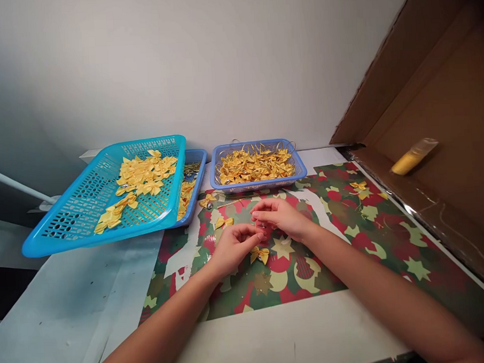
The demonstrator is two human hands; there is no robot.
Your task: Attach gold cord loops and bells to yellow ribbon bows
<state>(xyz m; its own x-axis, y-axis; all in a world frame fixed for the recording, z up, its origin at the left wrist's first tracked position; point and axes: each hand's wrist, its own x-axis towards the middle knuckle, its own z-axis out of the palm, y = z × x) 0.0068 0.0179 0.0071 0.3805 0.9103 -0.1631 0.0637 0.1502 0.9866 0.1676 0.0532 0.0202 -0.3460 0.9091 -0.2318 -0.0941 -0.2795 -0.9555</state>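
Left hand (232, 246) and right hand (281, 217) meeting fingertip to fingertip, both pinched shut on something too small to tell; yellow bow (260, 254) lying just below them on the patterned paper (389, 239)

The left arm (164, 324) and the right arm (375, 282) are bare and reach forward, leaning in toward each other; the left hand (232, 249) is curled, fingers pinched tight; the right hand (281, 217) sits just above it, palm down, pinched too — both hands' fingertips touch.
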